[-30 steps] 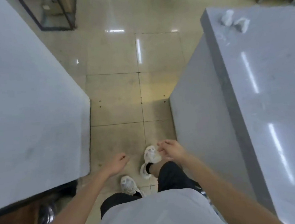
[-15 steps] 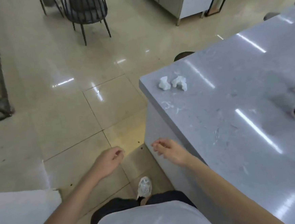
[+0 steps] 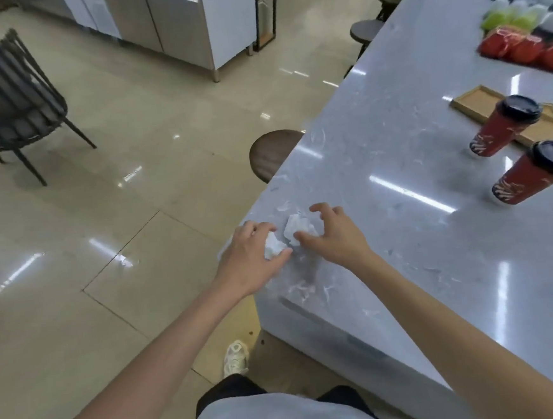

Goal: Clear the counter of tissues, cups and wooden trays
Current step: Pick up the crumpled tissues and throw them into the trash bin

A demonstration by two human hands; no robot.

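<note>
Tissues lie crumpled at the near corner of the table (image 3: 381, 174), two white wads side by side. The left hand (image 3: 250, 256) has its grip closed around the left tissue (image 3: 274, 246), thumb and fingers touching it. The right hand (image 3: 331, 234) has a half-open grip curled over the right tissue (image 3: 298, 228), thumb against its near edge. Well beyond the right grip stand two red cups (image 3: 502, 130) with black lids, beside a wooden tray (image 3: 478, 102).

Glossy beige tile floor (image 3: 108, 196), dark chair (image 3: 5, 98)
</note>
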